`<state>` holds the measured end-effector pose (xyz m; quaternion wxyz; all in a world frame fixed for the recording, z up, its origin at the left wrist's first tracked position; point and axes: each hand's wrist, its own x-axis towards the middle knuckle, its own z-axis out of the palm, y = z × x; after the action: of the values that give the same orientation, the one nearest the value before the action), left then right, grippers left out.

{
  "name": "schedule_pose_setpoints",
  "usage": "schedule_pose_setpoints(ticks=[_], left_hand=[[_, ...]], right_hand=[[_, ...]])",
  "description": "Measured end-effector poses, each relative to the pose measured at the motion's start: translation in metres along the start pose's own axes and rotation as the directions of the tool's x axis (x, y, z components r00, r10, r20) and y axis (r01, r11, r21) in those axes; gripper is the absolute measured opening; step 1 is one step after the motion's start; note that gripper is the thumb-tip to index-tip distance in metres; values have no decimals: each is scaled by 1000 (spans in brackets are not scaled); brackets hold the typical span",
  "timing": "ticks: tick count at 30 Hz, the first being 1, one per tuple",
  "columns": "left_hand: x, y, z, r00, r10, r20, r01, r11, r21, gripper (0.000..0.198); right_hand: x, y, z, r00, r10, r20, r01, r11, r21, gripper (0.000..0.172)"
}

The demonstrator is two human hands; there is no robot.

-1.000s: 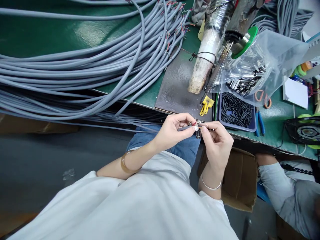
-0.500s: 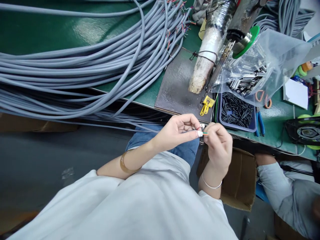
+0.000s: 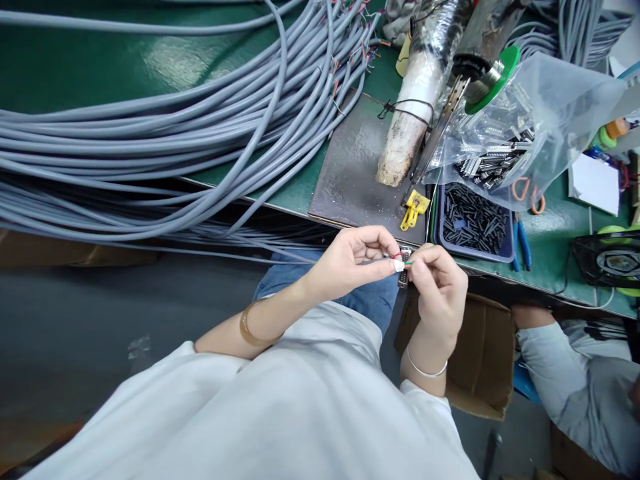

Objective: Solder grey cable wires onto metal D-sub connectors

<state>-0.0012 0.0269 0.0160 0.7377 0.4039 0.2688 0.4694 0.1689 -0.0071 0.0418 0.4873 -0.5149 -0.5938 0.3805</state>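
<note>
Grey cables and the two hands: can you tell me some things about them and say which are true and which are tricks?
1. The left hand and right hand pinch a small connector between them. True.
2. The cables are wound neatly on a spool. False: the grey cables lie loose across the green table and hang over its edge.
3. The blue tray holds small black pieces. True.
4. The clip is inside the bag. False: the yellow clip lies on the dark mat, outside the clear bag.
</note>
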Motion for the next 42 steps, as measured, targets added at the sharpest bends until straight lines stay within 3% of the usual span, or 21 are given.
schedule_pose_setpoints(ticks=[2, 4, 6, 9, 12, 15, 17, 20, 22, 25, 27, 30, 33, 35, 39, 42], left_hand=[[1, 1, -2, 999, 12, -42, -12, 1000, -11, 27], [1, 1, -5, 996, 13, -83, -16, 999, -30, 28], [2, 0, -7, 996, -5, -87, 0, 999, -50, 28], [2, -2, -7, 999, -29, -39, 26, 997, -68, 26], [2, -1, -6, 998, -54, 23, 55, 995, -78, 26], [2, 2, -5, 994, -84, 71, 90, 992, -89, 27], [2, 3, -4, 993, -95, 75, 101, 991, -83, 26], [3, 3, -5, 996, -86, 23, 87, 993, -81, 25], [4, 1, -7, 998, -62, -18, 60, 994, -95, 26], [4, -1, -9, 1000, 2, -12, -4, 995, -96, 26], [3, 0, -10, 999, 51, 10, -50, 997, -58, 23], [1, 4, -11, 992, 107, 70, -115, 987, 111, 15], [-2, 8, -10, 976, 160, 147, -203, 910, 361, 3], [-2, 8, -8, 978, 174, 115, -206, 886, 415, 2], [2, 3, -2, 991, 112, -77, -94, 973, 213, 13], [7, -2, -1, 984, 52, -171, -35, 994, 103, 22]], right_hand=[[1, 1, -5, 982, -36, -188, 49, 996, 68, 23], [-1, 1, -9, 939, -76, -335, 69, 997, -33, 20], [-5, 0, -9, 941, -109, -322, 42, 977, -208, 14], [-10, -3, -3, 968, -174, -181, 99, 927, -362, 14], [-8, -5, 3, 956, -283, -74, 226, 876, -427, 18], [-3, -5, 6, 952, -305, 19, 289, 879, -380, 12], [-1, -4, 5, 961, -275, -28, 257, 925, -279, 10], [-1, -4, 0, 939, -195, -284, 159, 976, -146, 13], [-3, -2, -4, 927, -128, -351, 75, 984, -161, 12], [-6, 3, -6, 988, 37, -152, -62, 984, -167, 27], [-7, 8, -5, 993, 116, -10, -116, 990, -80, 36], [-5, 12, -4, 990, 135, 25, -135, 991, -25, 33], [-2, 10, -1, 996, 86, -28, -89, 985, -151, 29], [-1, 8, 1, 998, 19, -67, -37, 958, -285, 25], [-1, 4, 5, 958, -179, -222, 81, 918, -389, 22], [-1, 3, 6, 854, -301, -425, 209, 946, -250, 21]])
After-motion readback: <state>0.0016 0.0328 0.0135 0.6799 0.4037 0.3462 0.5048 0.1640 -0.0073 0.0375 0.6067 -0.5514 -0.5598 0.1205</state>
